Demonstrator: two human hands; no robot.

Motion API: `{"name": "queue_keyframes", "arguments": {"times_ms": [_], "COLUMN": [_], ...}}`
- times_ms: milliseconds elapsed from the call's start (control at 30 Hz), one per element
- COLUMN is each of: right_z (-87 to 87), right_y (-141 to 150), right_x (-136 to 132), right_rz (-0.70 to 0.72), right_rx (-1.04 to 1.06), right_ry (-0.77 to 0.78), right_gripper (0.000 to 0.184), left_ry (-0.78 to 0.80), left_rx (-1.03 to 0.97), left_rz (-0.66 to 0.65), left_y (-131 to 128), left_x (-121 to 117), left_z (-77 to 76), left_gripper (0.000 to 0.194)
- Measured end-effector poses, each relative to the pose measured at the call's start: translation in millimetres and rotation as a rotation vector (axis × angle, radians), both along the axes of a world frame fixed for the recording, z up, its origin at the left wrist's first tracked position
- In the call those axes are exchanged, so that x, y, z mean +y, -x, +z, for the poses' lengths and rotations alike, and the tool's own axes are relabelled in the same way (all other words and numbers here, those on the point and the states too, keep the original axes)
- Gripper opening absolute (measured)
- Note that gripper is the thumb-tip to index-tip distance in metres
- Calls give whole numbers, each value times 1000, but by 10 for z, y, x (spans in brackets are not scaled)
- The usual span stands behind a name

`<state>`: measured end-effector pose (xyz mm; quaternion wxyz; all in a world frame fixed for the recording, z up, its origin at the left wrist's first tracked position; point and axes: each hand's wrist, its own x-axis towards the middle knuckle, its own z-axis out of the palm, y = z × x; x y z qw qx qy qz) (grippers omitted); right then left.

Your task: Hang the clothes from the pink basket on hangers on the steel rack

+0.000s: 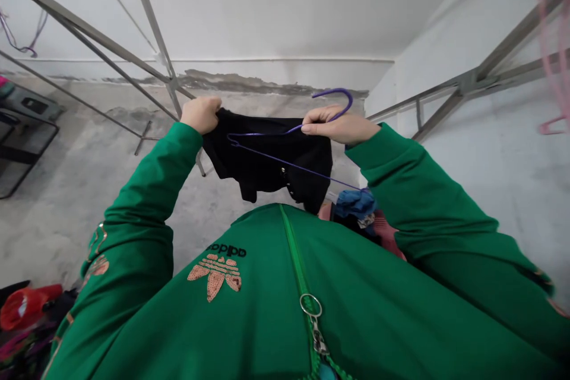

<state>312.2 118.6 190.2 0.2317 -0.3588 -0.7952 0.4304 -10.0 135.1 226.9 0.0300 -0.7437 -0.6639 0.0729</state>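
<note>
A black garment [267, 167] hangs stretched sideways in front of my chest, with small shiny fasteners low on its right half; its exact kind is unclear. My left hand [202, 114] is closed around its upper left corner. In my right hand [344, 126], thumb and fingers grip a thin purple clothes hanger [285, 162] just below the hook, which curls up above the knuckles. The hanger lies in front of the black cloth, its narrow left end short of my left hand. Whether the right fingers also pinch the garment's top edge, I cannot tell.
Metal rack frames [151, 12] rise at left and right. Pink hangers [550, 59] hang at upper right, purple hangers [31, 35] at upper left. Piled clothes [356, 205] lie below my right arm. A red container [29, 307] sits at lower left, near a dark metal stand [27, 157].
</note>
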Motion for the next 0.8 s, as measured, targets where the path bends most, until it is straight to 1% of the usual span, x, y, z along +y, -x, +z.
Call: {"name": "queue_keyframes", "arguments": {"times_ms": [33, 67, 133, 200, 267, 333, 367, 433, 500, 533, 567, 600, 700, 767, 800], "right_z": [-1, -2, -1, 2, 3, 3, 6, 22, 52, 70, 87, 101, 115, 98, 81], "right_y": [-11, -21, -35, -46, -58, -70, -76, -81, -78, -75, -74, -77, -141, -240, -299], "right_x": [-7, -19, -53, -84, -105, -114, -116, -120, -121, -118, -108, -89, 37, 152, 197], "right_rz": [-38, -77, -159, -242, -317, -362, -371, -361, -315, -284, -249, -214, -145, -156, -194], "right_rx": [3, 8, 22, 42, 67, 83, 84, 74, 48, 35, 22, 11, -10, -31, -36], "right_ry": [-3, -10, -37, -79, -124, -161, -176, -204, -234, -249, -262, -272, -262, -247, -257], "right_gripper": [31, 31, 30, 29, 28, 27, 26, 24, 24, 24, 24, 25, 28, 29, 31], "left_ry": [-66, -96, -84, -32, 38, 95, 91, -4, -149, -189, -188, -148, 49, 104, 101], "left_rx": [-4, -15, -57, -107, -143, -148, -149, -171, -218, -240, -255, -264, -290, -340, -369], "left_rz": [43, 66, 55, 2, -69, -134, -162, -211, -265, -300, -333, -360, -387, -366, -354], "left_y": [-20, -39, -78, -132, -211, -314, -370, -489, -611, -674, -737, -800, -970, -1050, -1076], "left_x": [-8, -19, -49, -96, -164, -243, -278, -320, -309, -285, -252, -215, -116, -69, -45], "left_z": [-22, -39, -67, -93, -123, -150, -158, -157, -146, -145, -151, -162, -209, -215, -205], "left_gripper": [30, 33, 32, 32, 36, 39, 40, 44, 53, 57, 58, 54, 34, 31, 31]}}
